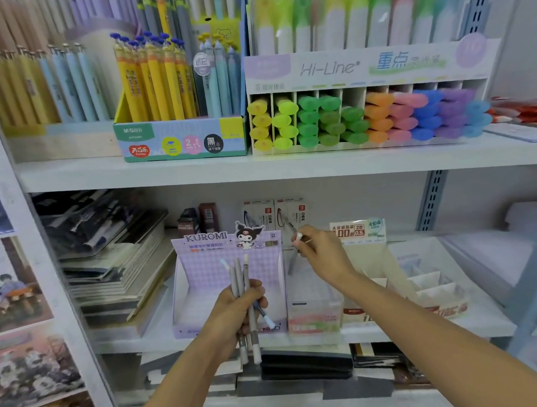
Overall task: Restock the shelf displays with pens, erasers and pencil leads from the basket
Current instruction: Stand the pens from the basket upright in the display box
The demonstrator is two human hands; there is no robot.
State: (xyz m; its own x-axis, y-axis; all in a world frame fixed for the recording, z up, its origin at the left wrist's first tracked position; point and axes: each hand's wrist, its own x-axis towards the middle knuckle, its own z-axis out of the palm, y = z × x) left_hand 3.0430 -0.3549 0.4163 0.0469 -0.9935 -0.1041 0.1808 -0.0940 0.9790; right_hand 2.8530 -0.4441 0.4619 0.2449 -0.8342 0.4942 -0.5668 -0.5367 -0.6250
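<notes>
Restocking a stationery shelf, seen from above the hands. Left hand (235, 309) wrapped tight round a bundle of grey pens (243, 296), long axes near upright, tips fanned above the fist and tails hanging below it, in front of the empty purple Kuromi display box (227, 266). Right hand (318, 253) reaching farther in and higher, fingers pinched on a single slim pen (288, 225), barrel slanting up and away to the left, toward the two white boxed packs (274, 215) at the back of the lower shelf (390, 333). Clear tray (315, 312) directly below that hand, between the Kuromi box and the pencil-lead display (357, 233); contents too blurred to name. Basket not in view. Which holder is meant for the single pen: cannot be told, though the right hand is plainly nearer to the back packs and the clear tray, the left nearer to the Kuromi box. Likely turning point: tilting the pen from its slant to match the slot's opening before letting go. Bundle in the left fist apparently waiting as the supply for later placements.
</notes>
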